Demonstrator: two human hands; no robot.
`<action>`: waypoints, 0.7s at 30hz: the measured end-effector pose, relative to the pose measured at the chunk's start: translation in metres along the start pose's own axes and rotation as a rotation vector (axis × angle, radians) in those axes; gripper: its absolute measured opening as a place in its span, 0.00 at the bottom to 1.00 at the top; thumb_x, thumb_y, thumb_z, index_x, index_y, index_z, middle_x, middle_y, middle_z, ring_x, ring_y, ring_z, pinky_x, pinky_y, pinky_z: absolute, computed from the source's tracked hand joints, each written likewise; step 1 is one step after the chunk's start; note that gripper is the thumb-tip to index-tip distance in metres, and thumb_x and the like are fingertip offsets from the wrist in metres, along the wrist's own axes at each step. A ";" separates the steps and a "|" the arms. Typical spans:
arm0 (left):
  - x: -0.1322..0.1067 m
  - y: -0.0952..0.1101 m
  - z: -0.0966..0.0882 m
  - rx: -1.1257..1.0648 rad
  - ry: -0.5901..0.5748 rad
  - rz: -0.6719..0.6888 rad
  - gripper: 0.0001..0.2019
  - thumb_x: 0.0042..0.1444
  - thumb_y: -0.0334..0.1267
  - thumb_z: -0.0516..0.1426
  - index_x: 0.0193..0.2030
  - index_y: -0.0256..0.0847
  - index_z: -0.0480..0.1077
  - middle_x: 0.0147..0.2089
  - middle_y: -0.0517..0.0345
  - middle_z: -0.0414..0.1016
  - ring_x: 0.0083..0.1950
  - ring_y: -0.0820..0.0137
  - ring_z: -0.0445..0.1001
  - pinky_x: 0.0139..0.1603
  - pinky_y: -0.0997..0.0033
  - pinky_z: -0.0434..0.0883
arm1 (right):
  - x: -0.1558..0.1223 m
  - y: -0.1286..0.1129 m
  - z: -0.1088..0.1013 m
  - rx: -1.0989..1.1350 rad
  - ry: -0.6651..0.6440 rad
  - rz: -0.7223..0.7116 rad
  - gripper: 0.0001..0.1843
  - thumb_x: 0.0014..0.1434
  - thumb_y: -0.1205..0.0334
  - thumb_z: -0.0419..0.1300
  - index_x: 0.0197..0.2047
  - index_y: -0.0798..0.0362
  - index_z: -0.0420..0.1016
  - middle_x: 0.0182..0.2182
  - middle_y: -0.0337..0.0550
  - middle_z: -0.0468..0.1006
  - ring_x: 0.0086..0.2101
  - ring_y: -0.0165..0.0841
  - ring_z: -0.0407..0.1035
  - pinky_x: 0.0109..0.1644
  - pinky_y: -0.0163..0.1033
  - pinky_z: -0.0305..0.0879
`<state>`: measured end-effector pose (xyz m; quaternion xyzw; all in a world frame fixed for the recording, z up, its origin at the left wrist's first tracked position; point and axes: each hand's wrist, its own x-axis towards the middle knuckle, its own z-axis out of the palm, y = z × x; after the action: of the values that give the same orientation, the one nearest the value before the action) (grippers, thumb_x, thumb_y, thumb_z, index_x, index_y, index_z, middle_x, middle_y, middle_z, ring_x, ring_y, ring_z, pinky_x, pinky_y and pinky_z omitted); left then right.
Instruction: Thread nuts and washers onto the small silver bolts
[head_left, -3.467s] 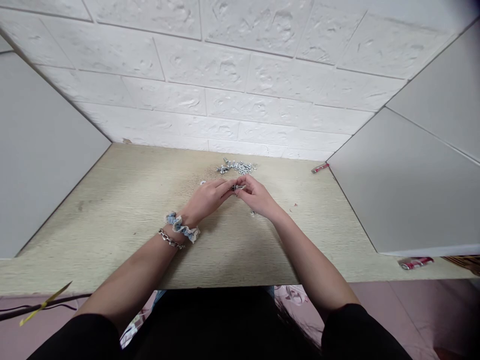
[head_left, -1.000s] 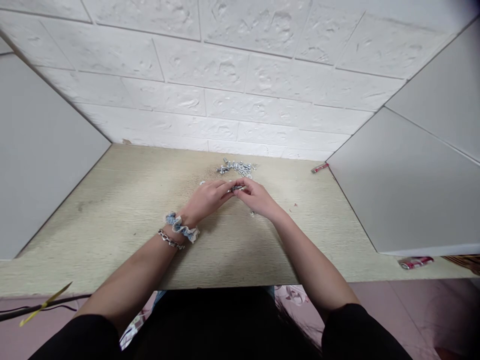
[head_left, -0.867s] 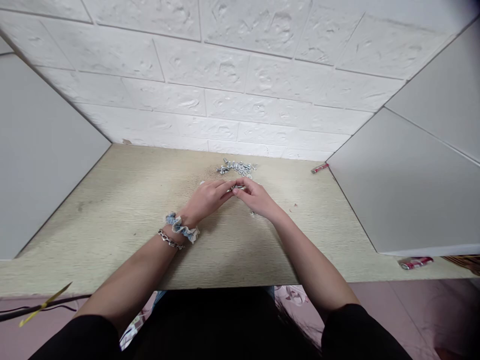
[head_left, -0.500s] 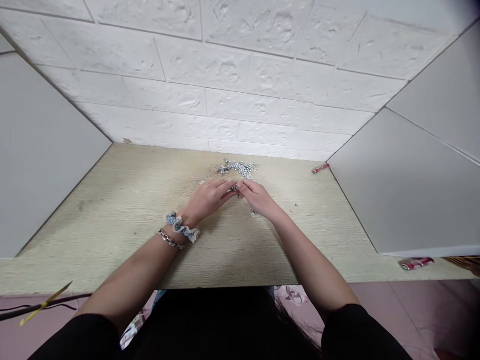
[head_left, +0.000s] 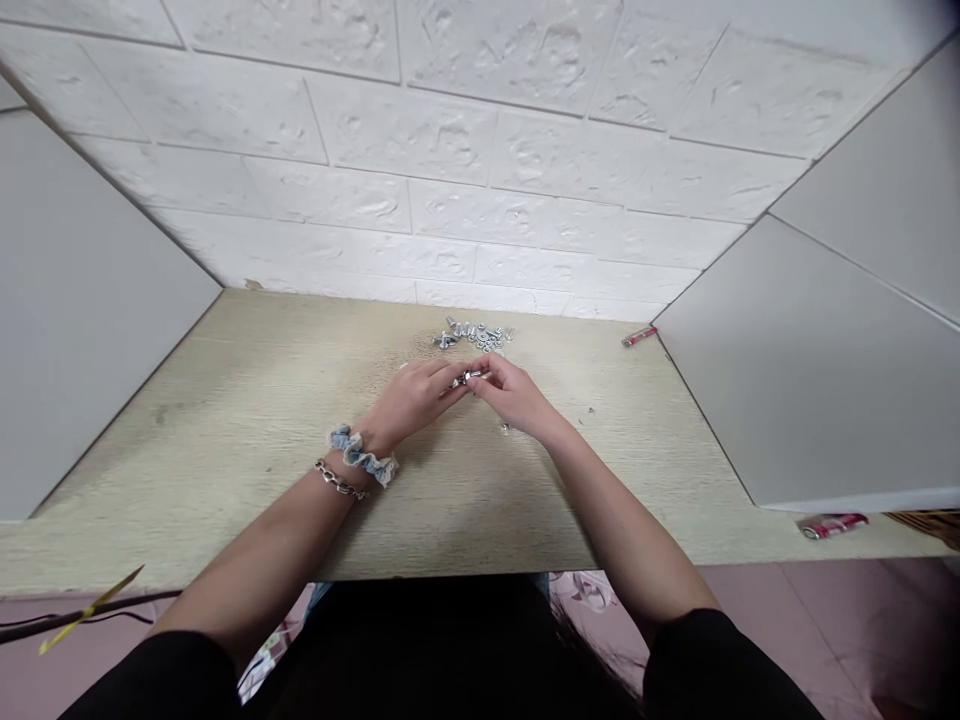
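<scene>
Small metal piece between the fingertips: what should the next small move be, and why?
Probably hold the left hand steady and twist with the right hand: both pinch the small metal piece at their fingertips above the table, and the pile of loose hardware lies just beyond.

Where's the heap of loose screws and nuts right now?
Head view: the heap of screws and nuts lies centrally on the desk, near the brick wall, just beyond the left hand and right hand.
</scene>
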<state>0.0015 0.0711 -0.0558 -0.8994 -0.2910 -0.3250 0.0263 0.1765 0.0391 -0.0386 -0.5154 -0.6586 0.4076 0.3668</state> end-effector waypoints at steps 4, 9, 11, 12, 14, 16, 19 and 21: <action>0.000 -0.001 0.001 -0.006 0.002 0.010 0.15 0.62 0.42 0.51 0.51 0.38 0.68 0.36 0.54 0.76 0.33 0.73 0.73 0.32 0.75 0.67 | 0.001 0.002 0.001 0.019 0.003 -0.020 0.08 0.55 0.58 0.55 0.38 0.52 0.65 0.34 0.36 0.71 0.28 0.25 0.63 0.34 0.36 0.61; -0.001 -0.002 0.003 0.002 0.002 0.009 0.15 0.62 0.43 0.51 0.52 0.39 0.68 0.35 0.55 0.76 0.33 0.73 0.73 0.33 0.74 0.67 | 0.003 0.006 0.002 0.029 0.007 -0.033 0.08 0.54 0.59 0.55 0.38 0.52 0.65 0.34 0.36 0.70 0.26 0.24 0.62 0.33 0.35 0.62; -0.001 -0.003 0.003 0.003 0.000 0.008 0.15 0.62 0.43 0.51 0.51 0.39 0.68 0.36 0.55 0.76 0.33 0.73 0.73 0.33 0.74 0.67 | 0.003 0.007 0.002 0.039 0.009 -0.037 0.08 0.54 0.60 0.55 0.38 0.52 0.65 0.34 0.36 0.71 0.26 0.24 0.63 0.34 0.35 0.62; -0.001 -0.003 0.003 0.004 0.000 0.008 0.15 0.62 0.43 0.50 0.51 0.38 0.68 0.36 0.55 0.76 0.33 0.73 0.73 0.32 0.75 0.67 | 0.003 0.007 0.002 0.043 0.008 -0.037 0.08 0.54 0.61 0.54 0.38 0.52 0.66 0.35 0.36 0.71 0.26 0.24 0.63 0.34 0.36 0.62; -0.001 -0.003 0.003 0.008 0.001 0.009 0.15 0.62 0.43 0.50 0.51 0.38 0.68 0.35 0.55 0.76 0.33 0.73 0.73 0.33 0.75 0.68 | 0.003 0.008 0.002 0.048 0.004 -0.033 0.09 0.54 0.61 0.54 0.39 0.51 0.66 0.36 0.37 0.72 0.27 0.25 0.64 0.35 0.36 0.63; -0.001 -0.003 0.004 0.013 0.006 0.011 0.15 0.63 0.43 0.50 0.51 0.38 0.69 0.35 0.54 0.76 0.33 0.73 0.73 0.33 0.74 0.68 | 0.004 0.007 0.002 0.054 0.006 -0.028 0.09 0.55 0.60 0.54 0.40 0.51 0.68 0.37 0.38 0.73 0.29 0.26 0.65 0.37 0.37 0.63; -0.001 -0.004 0.004 0.015 0.012 0.015 0.15 0.63 0.42 0.50 0.51 0.38 0.69 0.36 0.54 0.76 0.34 0.73 0.73 0.34 0.74 0.68 | 0.004 0.007 0.002 0.067 0.010 -0.027 0.10 0.56 0.58 0.53 0.40 0.52 0.69 0.37 0.39 0.74 0.32 0.27 0.67 0.40 0.38 0.63; -0.001 -0.004 0.005 0.021 0.011 0.021 0.15 0.62 0.42 0.50 0.51 0.38 0.69 0.36 0.54 0.76 0.34 0.73 0.73 0.34 0.74 0.68 | 0.004 0.007 0.003 0.072 0.010 -0.026 0.10 0.57 0.57 0.53 0.39 0.52 0.69 0.36 0.38 0.74 0.33 0.28 0.66 0.41 0.38 0.63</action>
<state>0.0014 0.0750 -0.0605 -0.9003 -0.2849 -0.3266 0.0406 0.1759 0.0432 -0.0454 -0.4954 -0.6484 0.4235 0.3936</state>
